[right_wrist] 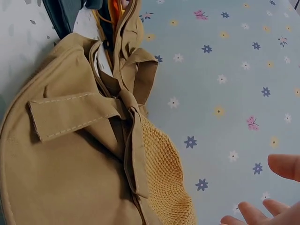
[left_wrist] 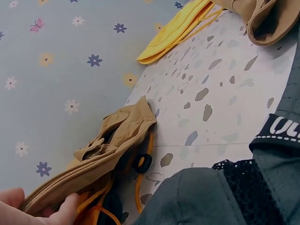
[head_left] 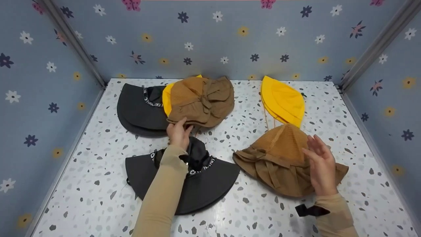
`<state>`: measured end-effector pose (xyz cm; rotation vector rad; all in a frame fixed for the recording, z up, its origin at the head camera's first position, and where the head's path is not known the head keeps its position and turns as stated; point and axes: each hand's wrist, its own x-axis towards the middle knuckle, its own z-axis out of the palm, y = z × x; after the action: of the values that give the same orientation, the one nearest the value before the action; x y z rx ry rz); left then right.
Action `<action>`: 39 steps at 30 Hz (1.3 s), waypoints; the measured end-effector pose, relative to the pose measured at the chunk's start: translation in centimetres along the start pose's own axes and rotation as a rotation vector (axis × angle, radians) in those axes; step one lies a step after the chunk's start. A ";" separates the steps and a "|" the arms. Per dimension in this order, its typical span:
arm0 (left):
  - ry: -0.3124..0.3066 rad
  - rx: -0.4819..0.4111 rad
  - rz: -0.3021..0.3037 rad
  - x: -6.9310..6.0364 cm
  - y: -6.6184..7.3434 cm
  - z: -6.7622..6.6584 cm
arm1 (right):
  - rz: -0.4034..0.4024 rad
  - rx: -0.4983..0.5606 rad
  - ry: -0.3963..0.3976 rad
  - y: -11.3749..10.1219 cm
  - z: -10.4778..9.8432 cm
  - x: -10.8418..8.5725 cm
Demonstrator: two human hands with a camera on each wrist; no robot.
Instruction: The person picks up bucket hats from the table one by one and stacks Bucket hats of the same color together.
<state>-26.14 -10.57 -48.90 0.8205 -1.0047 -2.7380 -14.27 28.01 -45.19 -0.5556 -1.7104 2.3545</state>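
Observation:
My left hand [head_left: 179,133] pinches the near brim edge of a folded brown hat [head_left: 215,108], which lies over a yellow hat [head_left: 167,98] and beside a folded black hat [head_left: 141,108]. In the left wrist view, thumb and fingers [left_wrist: 70,208] grip the brown brim [left_wrist: 75,180], with an orange cord below it. My right hand [head_left: 322,164], fingers nearly straight, is over the right side of another brown hat [head_left: 283,154] with a bow. The right wrist view shows that hand [right_wrist: 276,201] apart from the brown hat [right_wrist: 70,159], holding nothing.
A folded yellow hat [head_left: 284,98] with a cord lies at the back right. Below my left forearm, a black wide-brimmed hat [head_left: 210,187] with white lettering lies at the front. Flower-patterned panels [head_left: 210,39] stand around the speckled table [head_left: 246,210].

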 end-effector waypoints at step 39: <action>-0.184 0.083 0.115 -1.9 -1.6 1.2 | 0.035 0.039 -0.196 2.6 2.0 -1.0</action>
<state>-25.01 -8.15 -48.28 0.5104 -1.1672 -2.7276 -13.99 25.08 -46.87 -0.3615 -1.7405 2.5356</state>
